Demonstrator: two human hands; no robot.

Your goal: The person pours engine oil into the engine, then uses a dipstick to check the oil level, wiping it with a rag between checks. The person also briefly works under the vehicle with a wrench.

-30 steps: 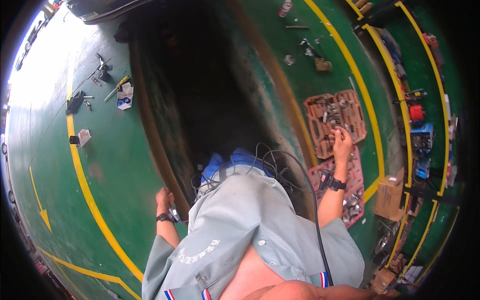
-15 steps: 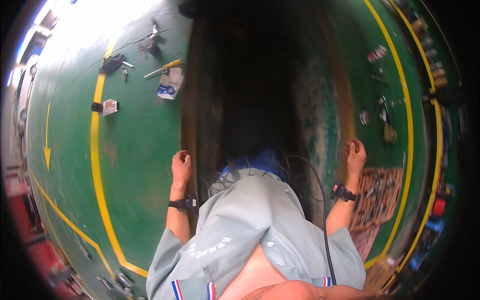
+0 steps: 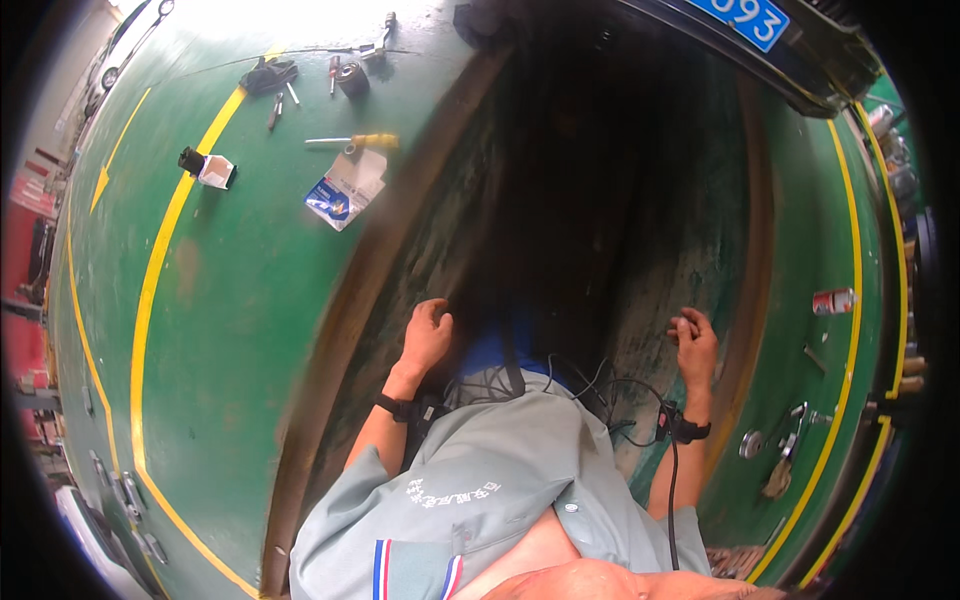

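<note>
I stand in a long, dark pit (image 3: 560,200) sunk in the green floor. My left hand (image 3: 428,335) is held in front of me by the pit's left wall, its fingers loosely bent and nothing in it. On the other side, my right hand (image 3: 694,340) is raised near the right wall, fingers lightly curled and apart, with no object visible in it. Each wrist wears a black strapped device. Nearest the left hand on the floor lie a white-and-blue packet (image 3: 345,190) and a yellow-handled screwdriver (image 3: 355,140).
A vehicle's dark bumper (image 3: 700,35) with a blue plate overhangs the pit's far right. Left lie an open small box (image 3: 214,171), a black cylindrical part (image 3: 352,79) and several tools. Right are a red-and-white can (image 3: 834,301), a ratchet (image 3: 795,428) and a round metal part (image 3: 751,443).
My view has shifted forward and turned, bringing the bumper in. Both hands have come off the pit's edges to inside it. The tool tray at right has mostly slid out of view.
</note>
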